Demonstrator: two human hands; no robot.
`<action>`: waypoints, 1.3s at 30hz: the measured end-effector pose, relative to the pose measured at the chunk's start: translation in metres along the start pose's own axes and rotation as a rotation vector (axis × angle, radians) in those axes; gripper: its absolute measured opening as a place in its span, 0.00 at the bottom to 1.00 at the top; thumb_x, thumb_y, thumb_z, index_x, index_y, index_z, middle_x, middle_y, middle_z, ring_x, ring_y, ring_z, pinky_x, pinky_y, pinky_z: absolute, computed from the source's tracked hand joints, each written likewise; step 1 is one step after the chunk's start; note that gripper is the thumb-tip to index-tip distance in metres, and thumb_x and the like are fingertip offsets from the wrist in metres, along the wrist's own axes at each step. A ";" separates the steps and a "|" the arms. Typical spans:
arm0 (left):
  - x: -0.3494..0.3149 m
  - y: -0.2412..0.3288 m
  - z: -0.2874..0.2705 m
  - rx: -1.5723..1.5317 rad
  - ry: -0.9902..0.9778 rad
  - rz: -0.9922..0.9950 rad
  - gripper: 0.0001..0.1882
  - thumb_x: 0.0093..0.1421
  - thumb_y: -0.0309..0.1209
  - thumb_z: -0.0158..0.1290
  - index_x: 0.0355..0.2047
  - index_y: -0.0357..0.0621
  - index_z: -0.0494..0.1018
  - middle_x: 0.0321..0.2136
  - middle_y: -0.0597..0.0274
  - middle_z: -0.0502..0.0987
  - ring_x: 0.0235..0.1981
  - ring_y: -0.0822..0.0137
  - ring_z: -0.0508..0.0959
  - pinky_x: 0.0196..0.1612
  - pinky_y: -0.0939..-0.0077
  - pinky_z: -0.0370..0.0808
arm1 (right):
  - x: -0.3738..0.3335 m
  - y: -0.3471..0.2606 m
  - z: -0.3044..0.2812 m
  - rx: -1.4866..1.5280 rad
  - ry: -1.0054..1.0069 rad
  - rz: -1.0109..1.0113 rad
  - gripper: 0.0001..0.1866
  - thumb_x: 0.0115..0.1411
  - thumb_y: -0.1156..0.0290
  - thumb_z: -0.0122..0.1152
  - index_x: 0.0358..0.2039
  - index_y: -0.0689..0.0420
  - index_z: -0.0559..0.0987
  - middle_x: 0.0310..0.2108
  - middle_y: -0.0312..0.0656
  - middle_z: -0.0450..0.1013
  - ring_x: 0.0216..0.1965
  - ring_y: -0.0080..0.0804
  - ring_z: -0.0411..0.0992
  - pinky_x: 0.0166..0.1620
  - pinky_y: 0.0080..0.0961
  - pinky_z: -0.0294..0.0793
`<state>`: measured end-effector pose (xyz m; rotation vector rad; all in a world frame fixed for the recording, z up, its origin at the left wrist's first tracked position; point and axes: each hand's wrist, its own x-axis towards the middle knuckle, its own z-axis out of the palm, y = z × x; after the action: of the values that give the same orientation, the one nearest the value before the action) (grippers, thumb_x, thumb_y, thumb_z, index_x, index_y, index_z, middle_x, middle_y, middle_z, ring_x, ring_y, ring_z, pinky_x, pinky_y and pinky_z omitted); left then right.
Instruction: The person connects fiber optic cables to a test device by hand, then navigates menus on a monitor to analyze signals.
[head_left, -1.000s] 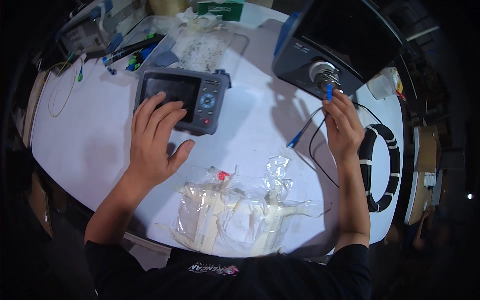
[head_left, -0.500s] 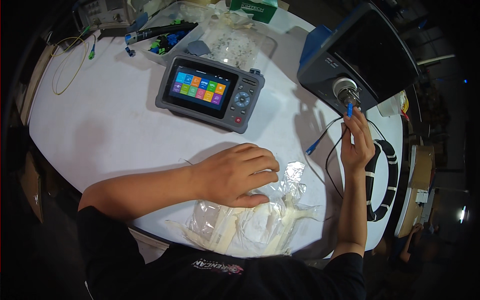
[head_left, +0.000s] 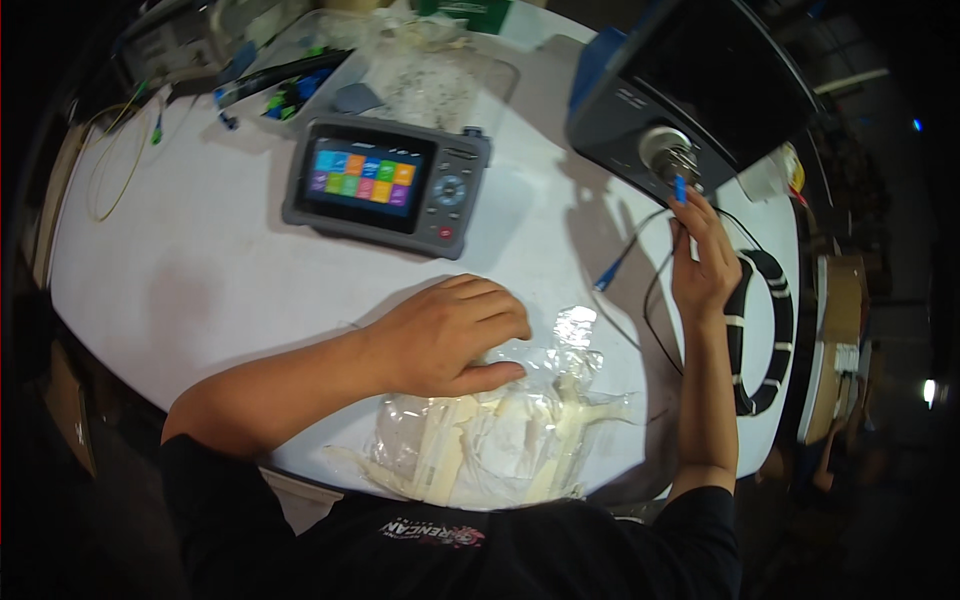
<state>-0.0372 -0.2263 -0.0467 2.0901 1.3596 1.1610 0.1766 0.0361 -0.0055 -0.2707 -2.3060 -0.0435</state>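
My right hand [head_left: 706, 262] pinches a blue fibre-optic connector [head_left: 680, 189] at the round metal port [head_left: 669, 155] on the front of a grey bench device with a dark screen [head_left: 718, 85]. From this view I cannot tell whether the connector sits fully inside the port. A second blue connector [head_left: 606, 276] on a black cable lies loose on the table to the left of that hand. My left hand [head_left: 455, 337] rests palm down at the upper edge of a clear plastic bag [head_left: 500, 445] with cream strips, its fingers loosely stretched and holding nothing.
A grey handheld tester [head_left: 385, 185] with a lit screen of coloured tiles lies at the middle back. Behind it are a clear bin of green and blue connectors [head_left: 345, 85] and a yellow fibre cable [head_left: 97, 180]. Right of my forearm lies a black cable coil [head_left: 775, 330].
The whole picture has shifted slightly, so the tester and the bench device appear farther up and left. Both hands keep the same pose, the right one still at the port.
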 end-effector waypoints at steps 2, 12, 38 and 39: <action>-0.004 0.001 0.000 0.008 -0.010 -0.001 0.18 0.57 0.36 0.67 0.43 0.40 0.78 0.43 0.56 0.80 0.46 0.54 0.79 0.50 0.60 0.74 | 0.001 -0.004 0.006 0.023 0.014 0.011 0.14 0.54 0.90 0.67 0.40 0.63 0.84 0.38 0.50 0.82 0.49 0.47 0.82 0.52 0.36 0.82; 0.000 0.002 0.000 0.022 -0.040 -0.039 0.17 0.56 0.35 0.67 0.43 0.41 0.79 0.43 0.56 0.81 0.46 0.54 0.80 0.50 0.61 0.74 | 0.019 -0.001 -0.008 -0.030 0.030 0.036 0.11 0.55 0.86 0.69 0.38 0.60 0.85 0.33 0.42 0.83 0.45 0.42 0.83 0.44 0.32 0.82; 0.169 -0.061 0.075 0.030 0.657 -0.017 0.31 0.68 0.37 0.55 0.66 0.36 0.62 0.65 0.43 0.65 0.63 0.47 0.69 0.66 0.57 0.67 | 0.026 0.064 0.020 0.126 0.000 -0.084 0.38 0.38 0.74 0.81 0.52 0.59 0.74 0.47 0.48 0.74 0.46 0.50 0.76 0.46 0.40 0.77; 0.175 -0.063 0.075 0.088 0.665 0.014 0.31 0.68 0.37 0.55 0.67 0.36 0.62 0.65 0.44 0.65 0.63 0.46 0.69 0.66 0.57 0.67 | 0.023 0.067 0.023 0.100 0.025 -0.094 0.38 0.37 0.75 0.81 0.51 0.58 0.74 0.47 0.48 0.74 0.45 0.50 0.76 0.46 0.41 0.77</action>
<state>0.0205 -0.0346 -0.0590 1.8360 1.6879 1.9425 0.1590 0.1078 -0.0078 -0.1096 -2.2869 0.0208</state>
